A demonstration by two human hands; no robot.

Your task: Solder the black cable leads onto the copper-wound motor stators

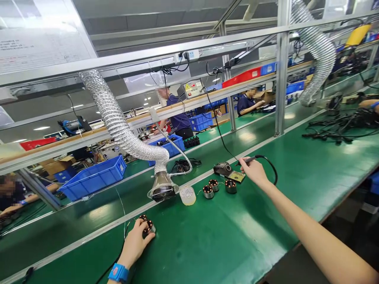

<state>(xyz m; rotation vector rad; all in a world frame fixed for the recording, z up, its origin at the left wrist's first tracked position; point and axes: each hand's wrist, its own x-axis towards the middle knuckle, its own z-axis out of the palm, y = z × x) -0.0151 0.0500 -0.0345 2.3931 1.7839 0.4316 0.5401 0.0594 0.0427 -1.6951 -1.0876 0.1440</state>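
Observation:
My left hand [134, 241], with a blue strap at the wrist, is closed around a motor stator [152, 228] with copper windings, low over the green bench. Thin wires lie beside that hand. Further right, my right hand [254, 172] grips a soldering iron [251, 159], whose cord loops behind the wrist. The iron's tip is near the soldering iron stand [222, 169] and its yellowish sponge tray [237, 176]. Between my hands stand three more stators, the nearest stator [208, 192] close to a round whitish tub [187, 196].
A silver extraction hose [117, 118] hangs down to a fume hood [162, 187] above the bench. Black cables [340, 124] are piled at the far right. Behind the metal frame are blue bins [94, 177] and several people at work.

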